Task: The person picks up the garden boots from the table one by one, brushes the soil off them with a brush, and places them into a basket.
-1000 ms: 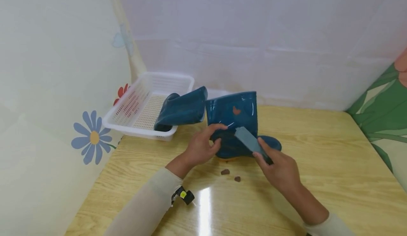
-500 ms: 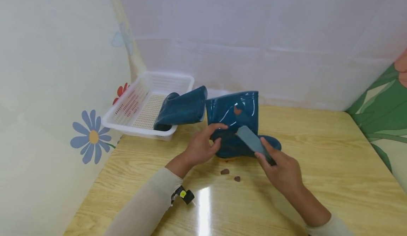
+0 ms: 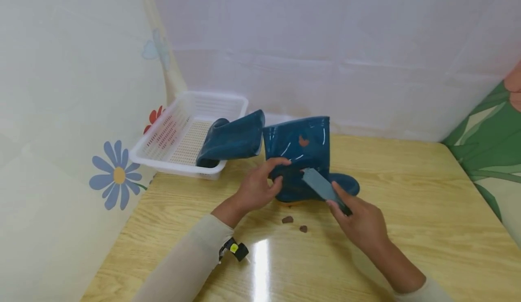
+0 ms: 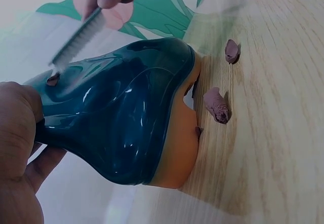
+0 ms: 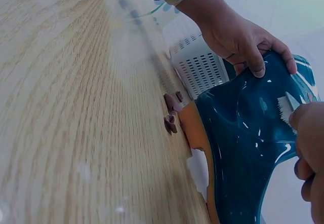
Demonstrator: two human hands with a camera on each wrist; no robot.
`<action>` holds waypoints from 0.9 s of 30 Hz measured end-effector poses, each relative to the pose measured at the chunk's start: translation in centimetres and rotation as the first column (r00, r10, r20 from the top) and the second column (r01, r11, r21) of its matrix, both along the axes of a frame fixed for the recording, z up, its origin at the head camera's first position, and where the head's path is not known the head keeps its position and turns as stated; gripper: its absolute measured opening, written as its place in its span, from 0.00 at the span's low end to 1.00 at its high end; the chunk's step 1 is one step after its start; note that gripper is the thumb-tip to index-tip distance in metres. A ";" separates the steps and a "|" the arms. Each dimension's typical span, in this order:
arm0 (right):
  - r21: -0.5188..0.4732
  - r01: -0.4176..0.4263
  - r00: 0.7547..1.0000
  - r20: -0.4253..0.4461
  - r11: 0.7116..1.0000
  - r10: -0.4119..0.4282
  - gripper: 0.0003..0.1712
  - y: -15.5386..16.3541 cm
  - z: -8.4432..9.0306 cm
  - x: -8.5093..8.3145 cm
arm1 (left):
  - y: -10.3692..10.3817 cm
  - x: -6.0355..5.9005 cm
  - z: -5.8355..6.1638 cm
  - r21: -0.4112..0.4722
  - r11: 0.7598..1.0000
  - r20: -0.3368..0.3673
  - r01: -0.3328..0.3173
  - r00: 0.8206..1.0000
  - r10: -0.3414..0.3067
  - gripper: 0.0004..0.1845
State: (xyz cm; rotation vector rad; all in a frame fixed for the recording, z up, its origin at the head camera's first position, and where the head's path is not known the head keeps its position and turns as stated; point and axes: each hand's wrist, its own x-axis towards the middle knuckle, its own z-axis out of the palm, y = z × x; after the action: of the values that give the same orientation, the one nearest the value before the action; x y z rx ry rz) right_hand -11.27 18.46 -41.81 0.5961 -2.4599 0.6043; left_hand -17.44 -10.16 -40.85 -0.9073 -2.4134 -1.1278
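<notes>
Scrubbing in hand: left hand grips upright boot; right hand pinches brush against it. Next, likely the brown smear above.

Left hand over counter middle, forearm in pale sleeve running back toward near edge; fingers curled, thumb above, grip closed on boot; dark wrist device strapped under forearm. Right hand just right of left, forearm angled toward near right corner; fingers and thumb pinching brush, wrist bent inward; both hands close together, not touching.
</notes>
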 end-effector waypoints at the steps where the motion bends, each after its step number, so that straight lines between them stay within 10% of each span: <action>1: -0.008 -0.010 1.000 -0.014 1.000 0.010 0.31 0.1 0.0 0.0 | 0.0 0.0 0.0 -0.002 1.000 0.003 -0.001 1.000 0.001 0.26; 9: -0.038 -0.048 0.997 -0.060 0.998 0.046 0.29 -0.2 0.6 -0.1 | -0.1 0.0 0.0 0.001 1.000 -0.001 -0.008 1.000 0.008 0.26; 18: 0.039 0.026 0.995 0.091 0.999 -0.029 0.32 -0.4 0.3 0.0 | 0.0 0.1 0.1 0.002 1.000 -0.006 0.000 1.000 0.000 0.26; 27: -0.008 -0.046 0.999 -0.012 0.999 0.046 0.31 0.6 -0.1 0.2 | -0.1 0.1 0.2 -0.009 1.000 0.015 -0.009 1.000 0.009 0.26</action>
State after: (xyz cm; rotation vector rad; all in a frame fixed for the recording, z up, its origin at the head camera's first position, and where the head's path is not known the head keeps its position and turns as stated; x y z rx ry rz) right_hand -11.04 19.10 -41.94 0.6529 -2.4370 0.6265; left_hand -17.35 -10.24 -40.63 -0.8930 -2.4334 -1.1256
